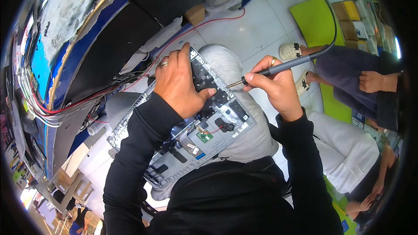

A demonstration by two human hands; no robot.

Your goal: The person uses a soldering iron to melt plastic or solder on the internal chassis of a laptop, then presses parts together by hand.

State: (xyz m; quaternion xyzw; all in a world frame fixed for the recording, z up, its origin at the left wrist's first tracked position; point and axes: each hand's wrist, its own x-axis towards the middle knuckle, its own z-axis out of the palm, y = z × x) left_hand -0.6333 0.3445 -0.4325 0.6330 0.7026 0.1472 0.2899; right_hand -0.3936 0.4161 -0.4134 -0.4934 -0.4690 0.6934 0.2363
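Note:
A grey laptop case (185, 175), its inner side up, lies tilted across my lap. My left hand (176, 78) grips its upper part, fingers over the far edge and thumb pressed on the black keyboard backing (201, 73). In my right hand (276, 87) is a corded soldering iron (285, 65), held like a pen. Its metal tip points left and meets the case's right border, close to my left thumb; I cannot tell if it touches. A small green circuit board (204, 137) and a black round part (227, 127) with thin red wires sit in the lower half.
A cluttered workbench (82, 30) with bundled cables (41, 100) stands at the left. The iron's black cord (334, 21) arcs up on the right. A red cable (204, 22) crosses the tiled floor. People sit at the right, one wearing cream clogs (288, 52).

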